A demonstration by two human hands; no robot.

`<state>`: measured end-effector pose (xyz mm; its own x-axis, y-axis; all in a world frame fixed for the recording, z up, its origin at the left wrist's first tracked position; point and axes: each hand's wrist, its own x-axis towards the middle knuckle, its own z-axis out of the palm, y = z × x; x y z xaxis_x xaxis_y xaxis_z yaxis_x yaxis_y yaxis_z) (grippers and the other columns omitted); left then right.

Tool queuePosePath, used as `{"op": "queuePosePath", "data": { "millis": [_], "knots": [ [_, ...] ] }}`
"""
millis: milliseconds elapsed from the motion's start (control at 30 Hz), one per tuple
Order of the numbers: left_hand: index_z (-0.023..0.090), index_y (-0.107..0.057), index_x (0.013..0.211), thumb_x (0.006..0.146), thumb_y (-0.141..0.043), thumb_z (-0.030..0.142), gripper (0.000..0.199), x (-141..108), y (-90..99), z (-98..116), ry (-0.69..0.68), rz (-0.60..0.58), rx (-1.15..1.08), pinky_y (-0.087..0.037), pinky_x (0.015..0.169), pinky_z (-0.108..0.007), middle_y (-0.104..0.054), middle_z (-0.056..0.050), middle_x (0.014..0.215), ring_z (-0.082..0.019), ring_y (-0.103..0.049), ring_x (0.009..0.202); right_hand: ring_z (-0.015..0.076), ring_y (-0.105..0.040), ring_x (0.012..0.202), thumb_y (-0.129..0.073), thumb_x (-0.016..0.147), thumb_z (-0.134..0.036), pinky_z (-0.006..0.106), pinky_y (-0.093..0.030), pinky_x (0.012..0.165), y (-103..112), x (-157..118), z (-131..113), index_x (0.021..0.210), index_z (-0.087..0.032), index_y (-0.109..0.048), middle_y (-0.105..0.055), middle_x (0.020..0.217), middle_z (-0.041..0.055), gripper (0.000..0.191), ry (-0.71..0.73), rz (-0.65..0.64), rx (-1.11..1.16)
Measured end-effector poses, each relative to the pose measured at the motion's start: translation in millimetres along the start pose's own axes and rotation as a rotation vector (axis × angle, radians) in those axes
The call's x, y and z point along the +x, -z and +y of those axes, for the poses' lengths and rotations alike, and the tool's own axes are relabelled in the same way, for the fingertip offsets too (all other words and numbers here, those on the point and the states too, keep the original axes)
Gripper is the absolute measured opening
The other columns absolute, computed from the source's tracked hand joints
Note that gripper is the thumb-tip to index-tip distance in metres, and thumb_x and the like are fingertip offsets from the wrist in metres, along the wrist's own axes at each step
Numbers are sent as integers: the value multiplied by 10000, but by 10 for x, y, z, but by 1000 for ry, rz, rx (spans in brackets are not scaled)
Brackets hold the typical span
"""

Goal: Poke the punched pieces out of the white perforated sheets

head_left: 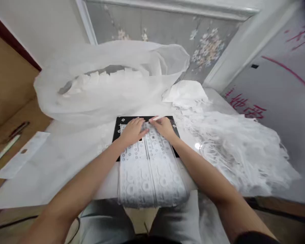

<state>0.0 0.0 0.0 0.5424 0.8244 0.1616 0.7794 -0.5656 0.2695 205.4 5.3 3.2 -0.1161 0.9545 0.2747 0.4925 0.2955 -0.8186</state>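
A long white sheet (147, 169) printed with rows of grey circles and shapes lies over a black board (119, 128) and hangs down past the table's front edge. My left hand (133, 131) rests flat on the sheet's upper left part, its fingers toward the far edge and the thumb apart. At the upper right of the sheet, my right hand (164, 128) has its fingers closed round a slim white pen-like tool (156, 118). The tool's tip is near the sheet's far edge and is too small to make out.
A large translucent plastic bag (91, 98) with white pieces inside lies behind the board. To the right are a heap of white strips (239, 149) and crumpled white sheets (186, 93). A white card with a hole (25, 152) lies at the left.
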Motion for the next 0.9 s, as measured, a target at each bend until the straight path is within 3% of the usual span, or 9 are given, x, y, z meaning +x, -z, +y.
{"op": "queuePosePath", "data": {
  "millis": [700,900],
  "knots": [
    [129,-523,1365,1012,-424,494,517,-16,-1,28,-43,69,1,-321,1184,-484,-513,-151,1476,-318,-429,1404,233,-731,874,-665,889,-413,332,-547,800,9,-4,32,876,-182,-782,-785,910,67,259,27,-28,87],
    [131,-527,1364,1008,-440,479,506,-22,13,37,-39,65,4,-328,1179,-483,-523,-150,1467,-319,-435,1400,211,-716,880,-631,927,-376,314,-526,823,17,-18,10,923,-174,-775,-778,933,57,248,71,-46,9]
  ]
}}
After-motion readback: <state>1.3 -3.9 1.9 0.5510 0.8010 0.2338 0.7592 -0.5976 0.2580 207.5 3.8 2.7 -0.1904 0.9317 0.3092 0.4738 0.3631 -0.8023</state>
